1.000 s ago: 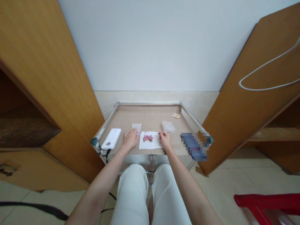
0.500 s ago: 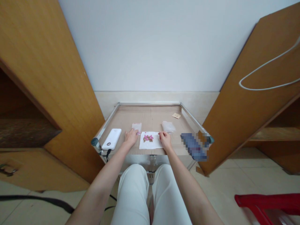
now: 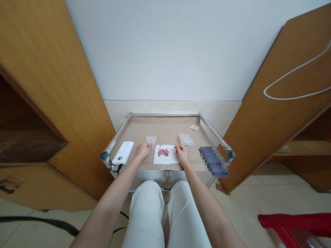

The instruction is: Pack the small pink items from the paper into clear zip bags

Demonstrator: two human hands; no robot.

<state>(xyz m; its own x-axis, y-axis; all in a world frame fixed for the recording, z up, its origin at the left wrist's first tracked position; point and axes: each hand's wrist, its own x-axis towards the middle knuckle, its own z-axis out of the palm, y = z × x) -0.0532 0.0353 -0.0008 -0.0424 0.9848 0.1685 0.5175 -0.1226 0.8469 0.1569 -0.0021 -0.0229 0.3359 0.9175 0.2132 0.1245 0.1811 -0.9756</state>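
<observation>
A white sheet (image 3: 159, 160) lies near the tabletop's front edge, bearing a small heap of pink and brown bead-like pieces (image 3: 163, 152). At its left, my left hand (image 3: 144, 150) is closed, fingertips together at the near part of a clear plastic bag (image 3: 151, 139). Small pink bits show by those fingertips; whether they are gripped is too small to tell. My right hand (image 3: 182, 154) rests on the sheet's right side, fingers curled in a pinch. A tiny reddish-brown bit shows at its fingertips. Beyond this hand lies another clear plastic bag (image 3: 186, 140).
The tabletop (image 3: 165, 128) has a raised metal rim. A white power bank (image 3: 123, 153) lies at the left, a small tan card (image 3: 194, 127) at the back right, and a blurred dark blue item (image 3: 213, 162) at the right edge. Wooden cabinets (image 3: 82, 103) flank the table.
My left hand has drawn back slightly toward me and its spread fingers have come together, uncovering more of the left bag. My right hand stays in place.
</observation>
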